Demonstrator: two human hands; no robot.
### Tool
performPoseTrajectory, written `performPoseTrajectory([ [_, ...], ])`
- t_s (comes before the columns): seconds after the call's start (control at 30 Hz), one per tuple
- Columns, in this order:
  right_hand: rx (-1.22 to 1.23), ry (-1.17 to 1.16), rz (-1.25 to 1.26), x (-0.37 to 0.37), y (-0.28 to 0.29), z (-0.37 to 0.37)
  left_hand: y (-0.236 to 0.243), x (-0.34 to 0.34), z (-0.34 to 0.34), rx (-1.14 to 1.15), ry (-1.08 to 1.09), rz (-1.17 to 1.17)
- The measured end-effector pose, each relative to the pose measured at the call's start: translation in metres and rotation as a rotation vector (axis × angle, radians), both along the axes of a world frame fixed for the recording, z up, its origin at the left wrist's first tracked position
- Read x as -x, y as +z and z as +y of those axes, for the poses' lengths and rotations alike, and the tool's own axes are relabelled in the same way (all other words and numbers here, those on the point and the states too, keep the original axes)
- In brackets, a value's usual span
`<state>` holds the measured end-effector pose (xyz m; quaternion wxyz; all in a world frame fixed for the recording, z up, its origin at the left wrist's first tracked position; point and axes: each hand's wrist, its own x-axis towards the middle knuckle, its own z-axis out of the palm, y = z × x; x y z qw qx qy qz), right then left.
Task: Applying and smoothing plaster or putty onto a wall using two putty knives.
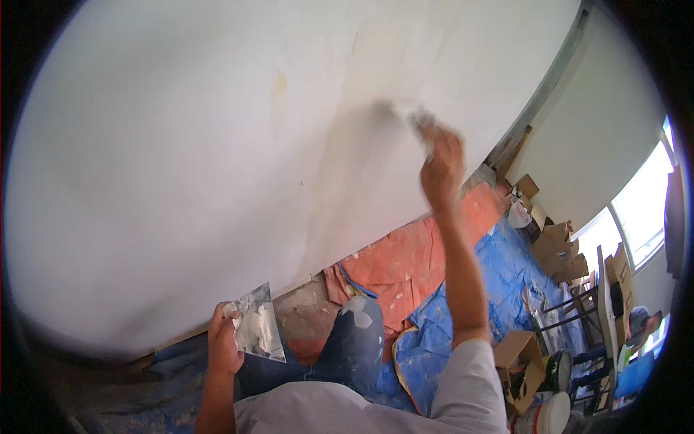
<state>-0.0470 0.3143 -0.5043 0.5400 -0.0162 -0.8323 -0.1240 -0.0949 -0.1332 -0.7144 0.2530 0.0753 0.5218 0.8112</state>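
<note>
A plaster-smeared metal trowel held tilted low; a blurred putty knife pressed against the white wall

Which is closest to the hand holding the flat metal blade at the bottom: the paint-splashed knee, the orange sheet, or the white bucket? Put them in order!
From the left hand:
1. Paint-splashed knee, just to its right.
2. Orange sheet, further right, up along the wall's foot.
3. White bucket, far right at the bottom corner.
</note>
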Motion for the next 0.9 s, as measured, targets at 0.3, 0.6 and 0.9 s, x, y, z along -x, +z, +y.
performPoseTrajectory([
  [0.3, -0.197, 0.065, 0.139, 0.055, 0.204, -0.024, 0.022, 0.001, 0.013, -0.059, -0.126, -0.151],
  [0.6, -0.135, -0.121, -0.039, 0.039, 0.014, 0.001, -0.021, 0.004, -0.008, -0.052, -0.022, -0.238],
  [0.9, 0.260, -0.091, -0.097, 0.054, -0.225, -0.017, -0.022, 0.001, 0.002, -0.033, 0.002, -0.194],
])
